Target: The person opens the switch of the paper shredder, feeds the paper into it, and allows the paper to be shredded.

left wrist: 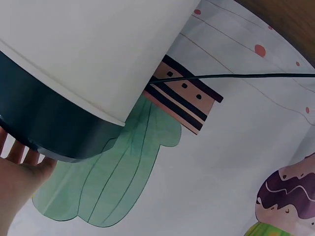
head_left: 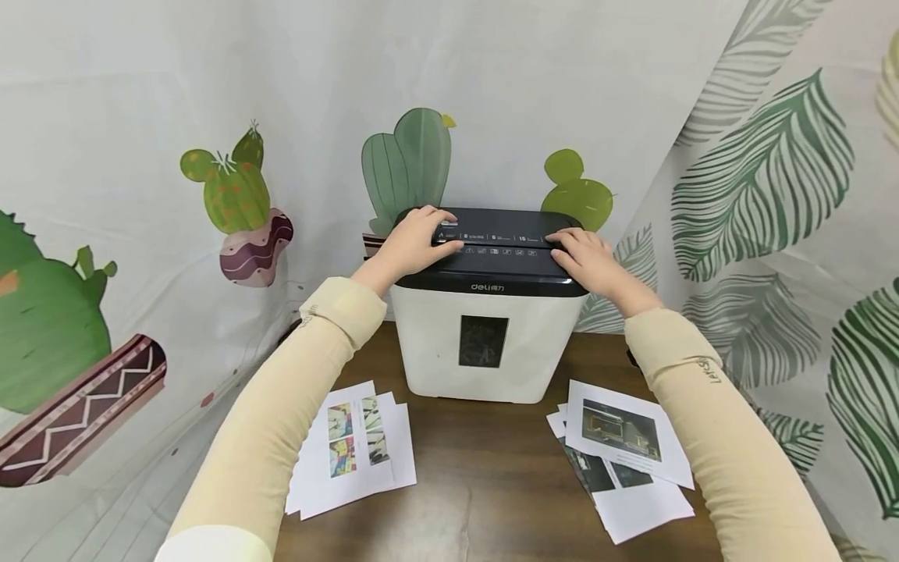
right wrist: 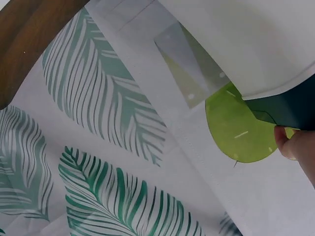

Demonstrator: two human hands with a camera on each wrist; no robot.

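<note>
A paper shredder [head_left: 492,343] with a white bin and a black top [head_left: 500,261] stands at the back of a brown table [head_left: 485,484]. My left hand [head_left: 420,238] lies flat on the left of the black top, fingers stretched toward the button panel. Resting on the right of the top is my right hand [head_left: 586,256], fingers also extended. In the left wrist view the palm [left wrist: 19,182] presses against the black top's edge [left wrist: 54,128]. A fingertip [right wrist: 290,142] touches the black top [right wrist: 290,108] in the right wrist view.
A stack of printed sheets [head_left: 358,445] lies on the table front left, another stack [head_left: 621,449] front right. Cactus-print cloth [head_left: 232,195] hangs behind and left, leaf-print cloth [head_left: 772,195] on the right. A black cable [left wrist: 256,75] runs behind the shredder.
</note>
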